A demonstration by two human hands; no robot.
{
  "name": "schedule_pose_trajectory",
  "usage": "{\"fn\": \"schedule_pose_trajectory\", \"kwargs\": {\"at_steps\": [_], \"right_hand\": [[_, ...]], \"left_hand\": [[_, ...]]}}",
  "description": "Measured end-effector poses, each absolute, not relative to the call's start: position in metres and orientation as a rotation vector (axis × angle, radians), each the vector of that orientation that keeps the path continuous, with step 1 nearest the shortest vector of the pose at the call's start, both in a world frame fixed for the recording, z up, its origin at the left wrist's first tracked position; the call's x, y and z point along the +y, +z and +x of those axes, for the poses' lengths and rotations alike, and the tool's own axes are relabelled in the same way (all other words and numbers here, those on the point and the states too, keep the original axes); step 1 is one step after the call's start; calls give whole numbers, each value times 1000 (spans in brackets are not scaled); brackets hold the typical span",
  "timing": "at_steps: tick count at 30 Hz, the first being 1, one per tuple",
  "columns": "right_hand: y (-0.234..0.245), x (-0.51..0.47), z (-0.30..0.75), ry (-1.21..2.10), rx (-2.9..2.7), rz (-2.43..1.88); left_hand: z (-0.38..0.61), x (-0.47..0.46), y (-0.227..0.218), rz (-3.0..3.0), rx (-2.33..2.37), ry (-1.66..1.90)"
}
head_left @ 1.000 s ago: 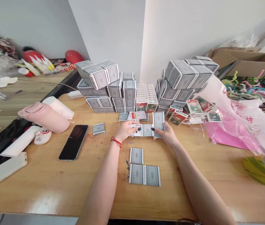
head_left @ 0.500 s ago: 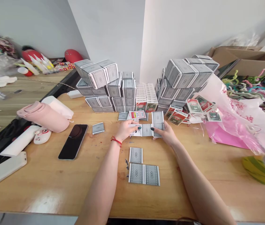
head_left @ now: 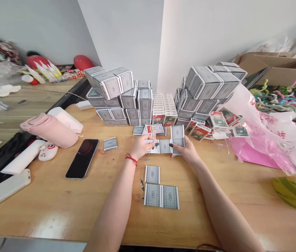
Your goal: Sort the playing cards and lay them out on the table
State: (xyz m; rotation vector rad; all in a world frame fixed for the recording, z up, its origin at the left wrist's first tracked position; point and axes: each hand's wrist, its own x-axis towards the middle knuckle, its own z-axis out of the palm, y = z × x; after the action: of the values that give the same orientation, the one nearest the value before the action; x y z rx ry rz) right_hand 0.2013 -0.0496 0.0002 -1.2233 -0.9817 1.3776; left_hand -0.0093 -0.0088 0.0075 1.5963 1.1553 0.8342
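Pinching strip of grey-patterned, white-edged paper cards [head_left: 165, 146] at left end with left hand [head_left: 141, 147], at right end with right hand [head_left: 189, 152]. Held over light-brown wooden table [head_left: 174, 227], just nearer than red-and-white printed rectangular card [head_left: 153, 128], beyond three flat grey-patterned cards [head_left: 153, 195], well right of flat black-screened phone [head_left: 82, 158]. Cannot tell whether touching table.

The left hand [head_left: 141, 146] covered one end of the card strip [head_left: 165, 146] — the right hand [head_left: 189, 149] hid part too. Print on the white-and-red card [head_left: 154, 129] was too small to read. The right edge cut off the yellow tape roll [head_left: 288, 192].
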Motion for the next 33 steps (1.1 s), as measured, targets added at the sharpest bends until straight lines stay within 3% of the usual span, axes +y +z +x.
{"fn": "schedule_pose_trajectory", "kwargs": {"at_steps": [15, 23, 33], "right_hand": [[0, -50, 197, 1287, -939, -1200], [3, -51, 197, 1301, -938, -1210], [-2, -50, 200, 1301, -950, -1225]], "left_hand": [[-14, -3, 9, 1452, 1016, 981], [-20, -3, 8, 1169, 921, 740], [-16, -6, 10, 1295, 966, 709]]}}
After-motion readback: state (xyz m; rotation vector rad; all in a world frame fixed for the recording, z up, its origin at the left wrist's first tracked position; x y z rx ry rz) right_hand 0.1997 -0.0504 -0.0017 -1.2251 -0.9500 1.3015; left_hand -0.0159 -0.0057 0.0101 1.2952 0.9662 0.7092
